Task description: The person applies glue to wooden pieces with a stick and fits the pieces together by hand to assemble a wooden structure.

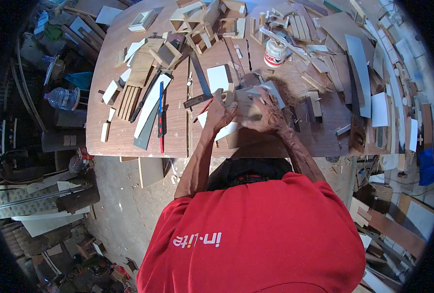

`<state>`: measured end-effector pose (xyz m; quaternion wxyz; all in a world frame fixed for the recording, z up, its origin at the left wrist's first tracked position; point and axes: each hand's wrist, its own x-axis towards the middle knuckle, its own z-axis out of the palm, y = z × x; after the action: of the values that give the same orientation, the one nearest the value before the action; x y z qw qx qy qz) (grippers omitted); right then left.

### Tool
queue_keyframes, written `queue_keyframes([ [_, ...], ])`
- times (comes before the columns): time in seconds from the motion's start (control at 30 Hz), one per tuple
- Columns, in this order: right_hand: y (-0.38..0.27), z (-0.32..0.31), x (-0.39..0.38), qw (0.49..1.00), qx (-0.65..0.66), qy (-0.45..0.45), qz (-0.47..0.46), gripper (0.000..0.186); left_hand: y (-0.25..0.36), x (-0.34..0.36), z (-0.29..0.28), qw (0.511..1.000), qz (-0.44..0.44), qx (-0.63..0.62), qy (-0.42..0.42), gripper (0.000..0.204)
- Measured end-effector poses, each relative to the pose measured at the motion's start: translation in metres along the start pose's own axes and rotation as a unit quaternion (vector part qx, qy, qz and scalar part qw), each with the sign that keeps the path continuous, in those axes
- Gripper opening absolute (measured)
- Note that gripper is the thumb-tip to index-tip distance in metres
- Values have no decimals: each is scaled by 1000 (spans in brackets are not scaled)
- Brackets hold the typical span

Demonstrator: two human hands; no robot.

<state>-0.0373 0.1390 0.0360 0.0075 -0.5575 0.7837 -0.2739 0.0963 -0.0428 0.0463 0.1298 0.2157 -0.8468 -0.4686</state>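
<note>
Near the table's front edge, my left hand (220, 111) is closed around the left end of a small wooden piece (231, 92). My right hand (268, 113) lies with fingers spread on a flat brown wooden board (246, 110), whose near part is in shadow. A pale panel (271, 92) shows just beyond the right fingers. Under and beside my left wrist are a white sheet piece (227, 131) and a red pencil-like stick (205, 108). A try square (200, 80) with a dark blade lies to the left of my left hand.
A white jar (275, 52) with a stick across it stands at the back right. Small open wooden boxes (190, 22) crowd the far side. Blue-and-red and black cutters (161, 112) lie left near white strips (148, 105). A brown fibre heap (285, 90) sits right of my right hand.
</note>
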Motion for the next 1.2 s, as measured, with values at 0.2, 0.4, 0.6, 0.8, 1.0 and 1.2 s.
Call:
queue_keyframes([
  [0.2, -25, -17, 50, 941, 123, -111, 295, 44, -16, 19, 2, 998, 31, 52, -5, 40],
  [0.4, 12, 35, 74, 949, 63, -79, 297, 46, 15, 19, 7, 988, 85, 132, -3, 28],
  [0.6, 20, 36, 93, 916, 99, -181, 343, 52, 6, 16, 13, 990, 64, 118, 35, 25],
  [0.8, 11, 27, 98, 925, 81, -133, 347, 30, 5, 18, 12, 987, 91, 135, 13, 25],
  [1.0, 10, 15, 105, 911, 103, -151, 369, 31, -1, 20, 18, 983, 106, 143, 38, 24],
  [1.2, -2, 7, 113, 935, 97, -148, 307, 32, -4, 21, 13, 973, 116, 199, 16, 20],
])
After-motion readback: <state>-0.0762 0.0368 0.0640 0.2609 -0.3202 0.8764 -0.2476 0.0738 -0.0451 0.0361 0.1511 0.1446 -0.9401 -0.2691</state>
